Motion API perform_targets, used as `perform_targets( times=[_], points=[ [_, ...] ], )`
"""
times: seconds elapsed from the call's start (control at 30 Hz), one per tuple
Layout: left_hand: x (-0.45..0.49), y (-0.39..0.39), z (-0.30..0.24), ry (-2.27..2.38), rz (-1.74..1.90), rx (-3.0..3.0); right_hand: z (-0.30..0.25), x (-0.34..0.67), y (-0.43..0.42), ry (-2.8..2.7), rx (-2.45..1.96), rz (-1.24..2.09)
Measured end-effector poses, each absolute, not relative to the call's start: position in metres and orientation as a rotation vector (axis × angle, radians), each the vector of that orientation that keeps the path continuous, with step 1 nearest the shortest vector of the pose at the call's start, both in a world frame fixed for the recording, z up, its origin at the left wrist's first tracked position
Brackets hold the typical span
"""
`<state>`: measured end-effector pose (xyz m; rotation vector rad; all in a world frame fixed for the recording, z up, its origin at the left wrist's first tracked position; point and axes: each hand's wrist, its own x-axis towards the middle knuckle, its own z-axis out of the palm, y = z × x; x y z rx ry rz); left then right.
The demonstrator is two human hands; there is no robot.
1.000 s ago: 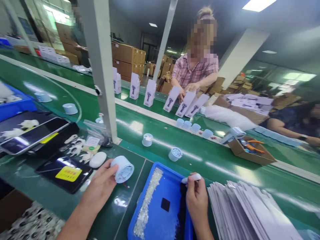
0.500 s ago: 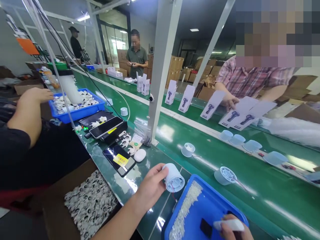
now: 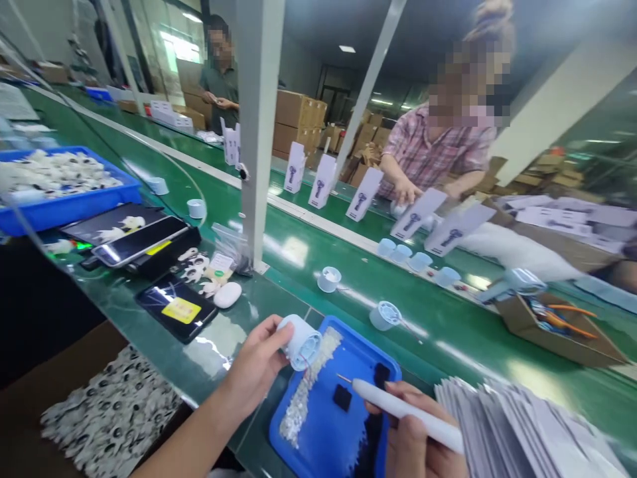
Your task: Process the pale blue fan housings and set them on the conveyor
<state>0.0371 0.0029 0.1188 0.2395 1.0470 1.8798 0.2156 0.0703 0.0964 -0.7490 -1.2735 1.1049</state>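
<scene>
Your left hand [image 3: 256, 368] is clamped on the pale blue plastic fan housing [image 3: 301, 340], above the near-left rim of the blue plastic tray [image 3: 318, 438]. Your right hand [image 3: 418, 441] is closed around the white pen-shaped tool [image 3: 405, 415]. Bring the tip in level and slowly; the stack of white sheets [image 3: 517, 431] crowds the tray's right edge, with open room towards the green conveyor belt [image 3: 348, 265].

Green conveyor belt [image 3: 448, 332], white frame post [image 3: 256, 133], stacked cardboard boxes [image 3: 296, 119], ceiling strip light [image 3: 347, 48]
</scene>
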Motion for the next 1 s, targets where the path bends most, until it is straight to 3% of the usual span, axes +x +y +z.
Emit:
perform_targets(
  times=[0.17, 0.27, 0.6, 1.0],
  points=[
    [0.032, 0.004, 0.113, 1.112, 1.844, 0.25, 0.068, 0.229, 0.096, -1.736, -0.91, 0.881],
    [0.033, 0.005, 0.11, 1.105, 1.845, 0.226, 0.063, 0.229, 0.104, -1.99, -0.888, 0.915],
    [0.035, 0.007, 0.104, 1.138, 1.772, 0.209, 0.052, 0.229, 0.11, -1.921, -1.076, 0.891],
    [0.04, 0.006, 0.1, 1.072, 1.864, 0.154, 0.05, 0.234, 0.11, -2.073, -0.959, 0.727]
  ],
)
